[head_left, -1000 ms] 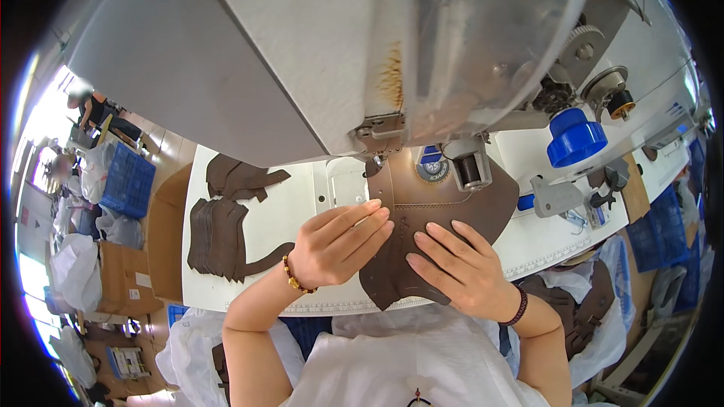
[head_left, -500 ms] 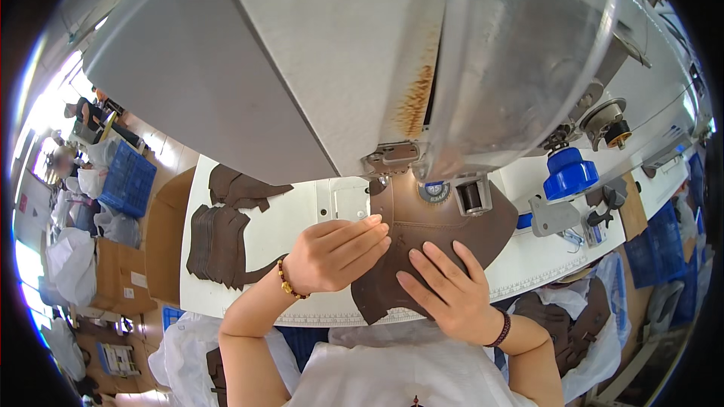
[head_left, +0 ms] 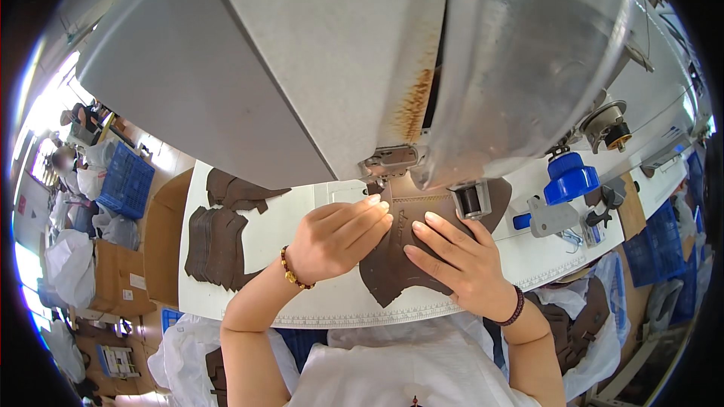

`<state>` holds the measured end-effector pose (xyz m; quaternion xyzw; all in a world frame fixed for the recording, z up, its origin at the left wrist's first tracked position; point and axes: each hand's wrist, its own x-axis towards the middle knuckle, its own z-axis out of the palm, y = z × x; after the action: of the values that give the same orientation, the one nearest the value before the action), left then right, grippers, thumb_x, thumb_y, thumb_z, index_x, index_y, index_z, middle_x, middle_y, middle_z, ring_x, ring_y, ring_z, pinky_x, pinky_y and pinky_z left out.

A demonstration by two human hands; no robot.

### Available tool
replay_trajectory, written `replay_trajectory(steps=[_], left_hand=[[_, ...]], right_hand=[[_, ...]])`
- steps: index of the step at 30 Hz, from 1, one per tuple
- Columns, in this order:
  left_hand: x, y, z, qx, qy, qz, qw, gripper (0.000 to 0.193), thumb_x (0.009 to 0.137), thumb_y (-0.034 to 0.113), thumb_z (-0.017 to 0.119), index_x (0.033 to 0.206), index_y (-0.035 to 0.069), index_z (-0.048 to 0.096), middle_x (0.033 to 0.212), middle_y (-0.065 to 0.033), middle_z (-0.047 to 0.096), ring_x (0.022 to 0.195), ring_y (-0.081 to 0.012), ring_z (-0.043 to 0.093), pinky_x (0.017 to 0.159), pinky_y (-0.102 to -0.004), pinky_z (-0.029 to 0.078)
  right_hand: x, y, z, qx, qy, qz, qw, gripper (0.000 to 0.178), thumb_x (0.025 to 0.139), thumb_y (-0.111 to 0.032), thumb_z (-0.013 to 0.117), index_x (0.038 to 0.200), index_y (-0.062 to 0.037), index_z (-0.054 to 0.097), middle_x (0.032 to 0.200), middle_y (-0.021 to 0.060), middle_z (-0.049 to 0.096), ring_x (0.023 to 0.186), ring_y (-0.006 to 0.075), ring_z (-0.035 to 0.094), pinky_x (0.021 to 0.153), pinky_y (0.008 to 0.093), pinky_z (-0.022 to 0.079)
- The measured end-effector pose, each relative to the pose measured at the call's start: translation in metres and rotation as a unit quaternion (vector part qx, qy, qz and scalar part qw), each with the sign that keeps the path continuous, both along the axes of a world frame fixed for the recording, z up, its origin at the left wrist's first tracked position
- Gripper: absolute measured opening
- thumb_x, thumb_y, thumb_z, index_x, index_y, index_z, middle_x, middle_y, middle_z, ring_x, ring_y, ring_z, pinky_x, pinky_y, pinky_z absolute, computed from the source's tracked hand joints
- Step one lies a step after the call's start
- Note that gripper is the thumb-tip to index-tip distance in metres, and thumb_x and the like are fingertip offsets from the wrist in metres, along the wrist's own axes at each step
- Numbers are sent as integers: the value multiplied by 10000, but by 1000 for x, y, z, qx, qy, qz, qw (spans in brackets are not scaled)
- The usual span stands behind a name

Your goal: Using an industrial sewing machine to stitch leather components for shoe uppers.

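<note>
A brown leather piece [head_left: 400,271] with stitched lines lies on the white sewing-machine bed, its far part under the machine head [head_left: 339,68]. My left hand [head_left: 335,240] is closed at the leather's left edge, close to the presser foot [head_left: 381,181]. Its fingers are pressed together and its thumb is hidden. My right hand [head_left: 461,265] rests on the leather with spread fingers, near the metal roller [head_left: 471,200]. The needle point cannot be made out.
Stacked brown leather pieces [head_left: 215,245] lie at the left of the white table [head_left: 302,316], more [head_left: 241,187] behind them. A blue knob [head_left: 571,179] and metal bracket [head_left: 550,218] stand right. Bags of leather parts [head_left: 581,324] hang below the front edge.
The leather piece has moved away from me under the machine head and turned somewhat. My right hand has shifted slightly right with it; my left hand stays near the presser foot.
</note>
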<state>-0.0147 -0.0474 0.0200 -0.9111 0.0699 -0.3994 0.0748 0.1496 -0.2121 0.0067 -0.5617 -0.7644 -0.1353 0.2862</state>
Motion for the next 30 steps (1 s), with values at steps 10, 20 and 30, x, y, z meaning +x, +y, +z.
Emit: replay_trajectory(steps=[10,20,30], left_hand=[[7,9,4,-57,22,-25,998,223,646,6,633,865,-26,611,829,-75,580,745,-212,623,653,-283,549],[7,12,0,-78,53,8,995,309,641,0,628,948,-29,605,848,-78,551,796,-235,619,722,-332,540],[0,-14,8,-185,-2,58,981,368,623,-35,622,990,-2,607,907,-87,641,848,-264,637,738,-349,526]], right_hand=[[10,14,0,0,6,13,1000,537,540,-33,666,1070,-104,617,1182,96,575,1108,245,547,717,345,398],[30,27,6,-30,58,60,996,452,600,-85,704,1045,-140,650,1145,75,600,993,276,586,798,400,448],[3,17,1,73,-62,-28,995,386,619,-74,655,1004,-93,632,983,38,588,960,207,556,882,490,366]])
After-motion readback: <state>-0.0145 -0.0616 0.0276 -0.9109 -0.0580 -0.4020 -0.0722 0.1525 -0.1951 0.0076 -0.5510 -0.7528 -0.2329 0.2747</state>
